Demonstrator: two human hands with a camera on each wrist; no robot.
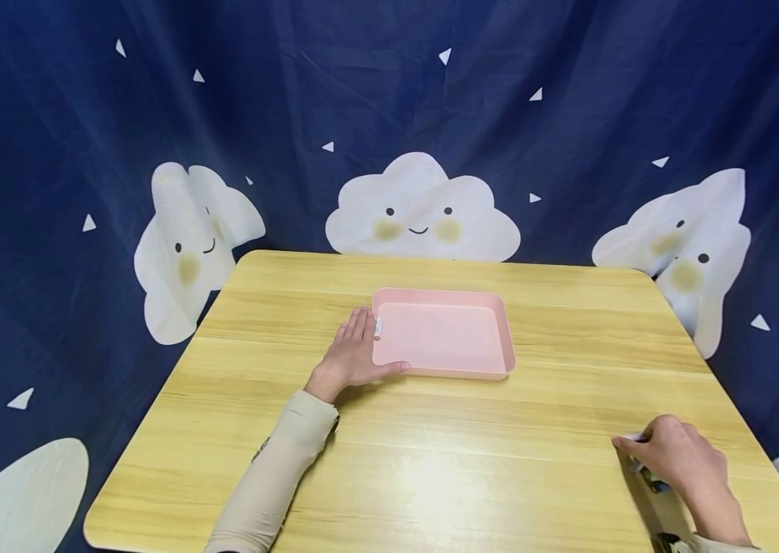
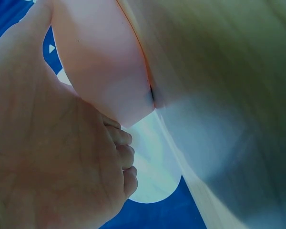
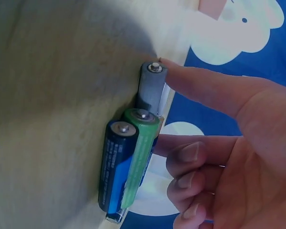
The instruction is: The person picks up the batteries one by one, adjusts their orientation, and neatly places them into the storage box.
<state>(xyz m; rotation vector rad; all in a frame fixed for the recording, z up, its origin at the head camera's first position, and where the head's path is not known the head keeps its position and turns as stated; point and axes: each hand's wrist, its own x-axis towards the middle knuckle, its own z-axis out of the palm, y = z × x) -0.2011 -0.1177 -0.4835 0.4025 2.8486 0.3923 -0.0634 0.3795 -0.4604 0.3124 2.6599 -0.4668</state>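
A shallow pink tray (image 1: 441, 334) lies on the table, with a small whitish battery (image 1: 378, 329) inside against its left wall. My left hand (image 1: 351, 357) rests along the tray's left side, fingers straight and thumb at the front rim. At the right of the table, my right hand (image 1: 687, 457) pinches a light grey battery (image 3: 151, 90) between thumb and index finger, low over the wood. Next to it, a green battery (image 3: 141, 152) and a dark blue battery (image 3: 117, 164) lie side by side. The other right fingers are curled inward.
The pale wooden table (image 1: 431, 461) has rounded corners. Behind and beside it hangs a dark blue curtain (image 1: 389, 92) printed with white smiling clouds and small triangles. The batteries lie toward the table's right edge, well away from the tray.
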